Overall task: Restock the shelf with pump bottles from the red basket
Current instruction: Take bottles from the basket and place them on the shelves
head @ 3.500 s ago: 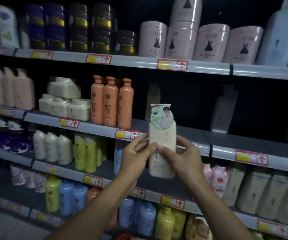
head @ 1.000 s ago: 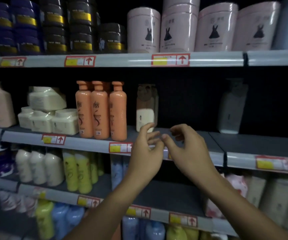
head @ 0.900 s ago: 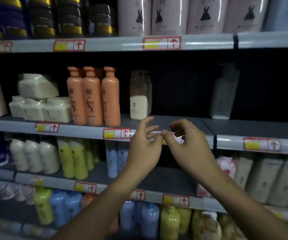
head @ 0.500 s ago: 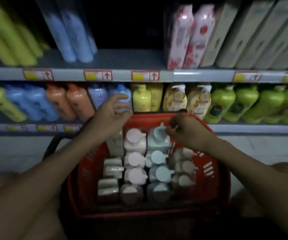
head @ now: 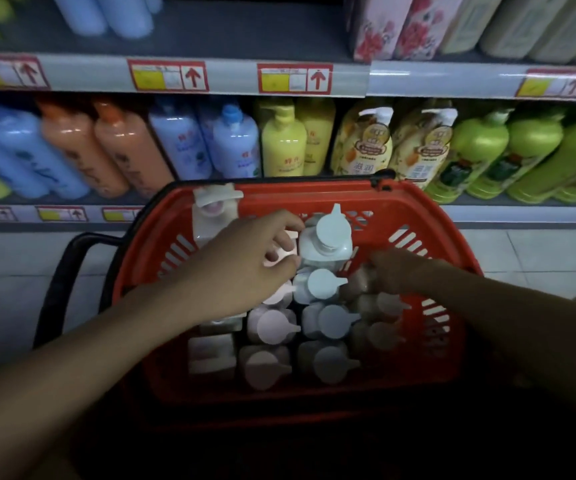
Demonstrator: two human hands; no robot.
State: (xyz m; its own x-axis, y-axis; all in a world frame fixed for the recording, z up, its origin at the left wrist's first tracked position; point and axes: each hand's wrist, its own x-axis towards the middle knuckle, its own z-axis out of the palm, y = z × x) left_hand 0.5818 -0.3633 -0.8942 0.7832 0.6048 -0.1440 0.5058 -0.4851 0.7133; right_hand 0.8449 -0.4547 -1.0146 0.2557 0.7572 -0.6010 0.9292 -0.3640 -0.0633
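red basket point(head: 162, 247): we see it on the floor below the shelf point(head: 245, 77), slotted walls.
pump bottles point(head: 326, 239): we count rows standing upright inside, pale caps up.

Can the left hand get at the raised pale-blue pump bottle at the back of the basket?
Probably yes: the left hand already lies against the pale-blue pump bottle, which stands proud of its neighbours with nothing above it.

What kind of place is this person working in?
Most likely a shop's toiletries aisle. Shelves carry rows of coloured bottles, price tags with red arrows line the shelf edges, and a red basket of pump bottles sits in front.
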